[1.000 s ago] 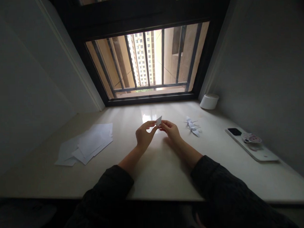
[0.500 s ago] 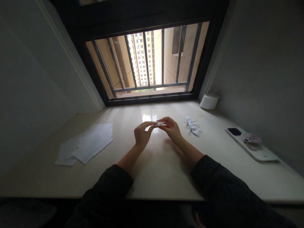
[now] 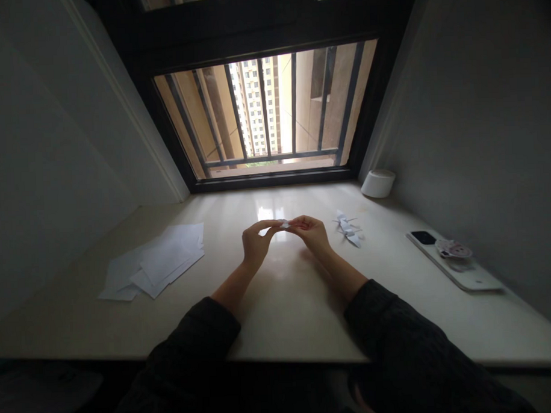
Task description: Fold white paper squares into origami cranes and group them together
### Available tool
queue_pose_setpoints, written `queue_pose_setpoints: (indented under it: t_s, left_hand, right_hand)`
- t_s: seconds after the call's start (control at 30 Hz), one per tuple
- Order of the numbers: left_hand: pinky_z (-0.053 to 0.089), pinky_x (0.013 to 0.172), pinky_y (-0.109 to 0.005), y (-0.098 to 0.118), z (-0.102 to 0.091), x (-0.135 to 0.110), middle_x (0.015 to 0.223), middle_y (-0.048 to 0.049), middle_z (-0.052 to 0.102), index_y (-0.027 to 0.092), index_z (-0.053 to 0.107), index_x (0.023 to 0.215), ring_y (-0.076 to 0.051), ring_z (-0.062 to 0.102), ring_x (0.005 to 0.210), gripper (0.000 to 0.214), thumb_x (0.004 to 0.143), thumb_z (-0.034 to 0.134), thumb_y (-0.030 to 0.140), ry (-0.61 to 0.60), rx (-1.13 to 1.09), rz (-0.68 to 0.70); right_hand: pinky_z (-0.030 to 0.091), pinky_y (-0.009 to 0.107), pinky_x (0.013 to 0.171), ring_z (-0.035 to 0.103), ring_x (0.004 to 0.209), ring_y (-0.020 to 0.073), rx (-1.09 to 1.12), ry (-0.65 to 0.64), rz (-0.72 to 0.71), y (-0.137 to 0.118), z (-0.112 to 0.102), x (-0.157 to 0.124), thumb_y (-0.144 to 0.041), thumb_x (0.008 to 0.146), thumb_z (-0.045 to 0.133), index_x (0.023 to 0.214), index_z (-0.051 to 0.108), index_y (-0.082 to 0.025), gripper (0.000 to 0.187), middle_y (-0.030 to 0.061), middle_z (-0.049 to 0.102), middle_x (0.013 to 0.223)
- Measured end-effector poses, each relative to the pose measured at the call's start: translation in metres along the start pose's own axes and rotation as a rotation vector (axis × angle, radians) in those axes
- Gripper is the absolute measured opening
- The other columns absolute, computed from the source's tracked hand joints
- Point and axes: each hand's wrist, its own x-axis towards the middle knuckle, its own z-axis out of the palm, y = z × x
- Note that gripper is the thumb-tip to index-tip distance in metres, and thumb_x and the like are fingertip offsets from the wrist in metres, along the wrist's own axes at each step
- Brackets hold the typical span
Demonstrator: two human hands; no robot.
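A small folded piece of white paper [image 3: 284, 224] is pinched between both hands above the middle of the pale desk [image 3: 283, 302]. My left hand [image 3: 255, 243] grips its left end with thumb and fingertips. My right hand [image 3: 311, 234] grips its right end, fingers curled together. The paper lies nearly flat and edge-on, so little of it shows. Both forearms come out of dark sleeves at the near edge.
A loose stack of white paper sheets [image 3: 153, 263] lies at the left. Folded white paper figures [image 3: 348, 228] sit right of my hands. A white phone [image 3: 453, 260] with a round sticker lies far right. A white round container [image 3: 378, 183] stands by the barred window [image 3: 265, 110].
The folded paper stood upright as a pointed flap a second ago; it is now turned down nearly flat between the fingertips. Both hands stayed in place.
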Motion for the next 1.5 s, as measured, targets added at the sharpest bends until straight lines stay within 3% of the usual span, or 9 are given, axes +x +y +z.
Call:
queue_pose_setpoints:
  t_s: [0.2, 0.37, 0.5, 0.67, 0.93, 1.07, 1.27, 1.4, 1.5]
  left_hand:
    - [0.051, 0.085, -0.038, -0.005, 0.003, 0.002, 0.087, -0.0049, 0.073, 0.021, 0.073, 0.082, -0.022, 0.068, 0.085, 0.02, 0.071, 0.071, 0.037, 0.025, -0.109, -0.121]
    - [0.052, 0.082, -0.037, -0.011, 0.008, 0.002, 0.083, -0.006, 0.072, 0.017, 0.067, 0.092, -0.02, 0.068, 0.08, 0.033, 0.066, 0.075, 0.036, 0.066, -0.33, -0.274]
    - [0.051, 0.079, -0.035, -0.011, 0.012, 0.0, 0.077, -0.0036, 0.071, 0.017, 0.063, 0.094, -0.018, 0.067, 0.076, 0.036, 0.065, 0.075, 0.033, 0.083, -0.408, -0.348]
    - [0.05, 0.08, -0.034, -0.01, 0.015, -0.002, 0.075, -0.0027, 0.071, 0.017, 0.062, 0.086, -0.017, 0.066, 0.076, 0.03, 0.064, 0.075, 0.033, 0.118, -0.433, -0.398]
    - [0.048, 0.068, -0.029, -0.011, 0.014, 0.0, 0.072, -0.0027, 0.069, 0.018, 0.063, 0.082, -0.015, 0.064, 0.07, 0.027, 0.064, 0.073, 0.035, 0.108, -0.323, -0.454]
    - [0.046, 0.064, -0.026, -0.018, 0.01, 0.001, 0.075, -0.0036, 0.069, 0.019, 0.066, 0.087, -0.015, 0.064, 0.072, 0.03, 0.065, 0.072, 0.038, 0.04, -0.311, -0.548]
    - [0.046, 0.061, -0.026, -0.028, 0.006, 0.004, 0.088, -0.0079, 0.07, 0.02, 0.069, 0.092, -0.015, 0.064, 0.072, 0.031, 0.066, 0.072, 0.037, -0.115, -0.52, -0.765]
    - [0.047, 0.063, -0.026, -0.029, 0.004, 0.005, 0.087, -0.0075, 0.07, 0.021, 0.069, 0.09, -0.015, 0.065, 0.074, 0.033, 0.071, 0.068, 0.048, -0.207, -0.515, -0.781]
    - [0.049, 0.067, -0.028, -0.025, 0.003, 0.005, 0.092, -0.0101, 0.07, 0.02, 0.07, 0.093, -0.019, 0.066, 0.082, 0.044, 0.072, 0.062, 0.058, -0.256, -0.478, -0.754]
  right_hand:
    - [0.053, 0.037, 0.072, 0.067, 0.073, 0.0231, -0.037, 0.024, 0.023, -0.004, 0.001, -0.002, -0.046, 0.053, 0.08, 0.072, 0.073, -0.021, 0.033, 0.0055, 0.072, 0.075]
    - [0.052, 0.038, 0.077, 0.068, 0.076, 0.0225, 0.088, -0.018, 0.023, -0.008, 0.006, -0.005, -0.04, 0.058, 0.079, 0.074, 0.074, -0.021, 0.025, 0.005, 0.073, 0.077]
    - [0.051, 0.035, 0.074, 0.067, 0.074, 0.0193, 0.144, 0.033, 0.077, -0.005, 0.009, -0.004, -0.037, 0.056, 0.081, 0.072, 0.073, -0.022, 0.023, 0.0034, 0.073, 0.075]
    - [0.048, 0.03, 0.063, 0.065, 0.07, 0.0182, 0.132, 0.075, 0.154, 0.005, 0.008, -0.003, -0.037, 0.053, 0.081, 0.075, 0.073, -0.021, 0.029, 0.0042, 0.073, 0.074]
    - [0.045, 0.029, 0.061, 0.066, 0.072, 0.02, 0.114, 0.014, 0.156, 0.004, 0.007, -0.003, -0.04, 0.056, 0.078, 0.078, 0.072, -0.021, 0.03, 0.0043, 0.072, 0.073]
    - [0.047, 0.031, 0.064, 0.064, 0.068, 0.0186, 0.011, -0.04, 0.075, -0.003, 0.006, -0.003, -0.045, 0.059, 0.076, 0.085, 0.072, -0.021, 0.036, 0.0032, 0.07, 0.068]
    - [0.047, 0.035, 0.077, 0.06, 0.084, 0.0189, -0.221, -0.206, -0.151, -0.011, 0.001, -0.003, -0.041, 0.062, 0.077, 0.092, 0.071, -0.028, 0.034, 0.0027, 0.069, 0.093]
    - [0.046, 0.034, 0.075, 0.06, 0.082, 0.0188, -0.25, -0.199, -0.177, -0.011, 0.0, -0.003, -0.042, 0.067, 0.072, 0.089, 0.072, -0.028, 0.027, 0.003, 0.07, 0.09]
    - [0.046, 0.033, 0.071, 0.059, 0.074, 0.0179, -0.277, -0.108, -0.167, -0.011, 0.001, -0.003, -0.044, 0.067, 0.072, 0.083, 0.073, -0.026, 0.024, 0.0027, 0.07, 0.08]
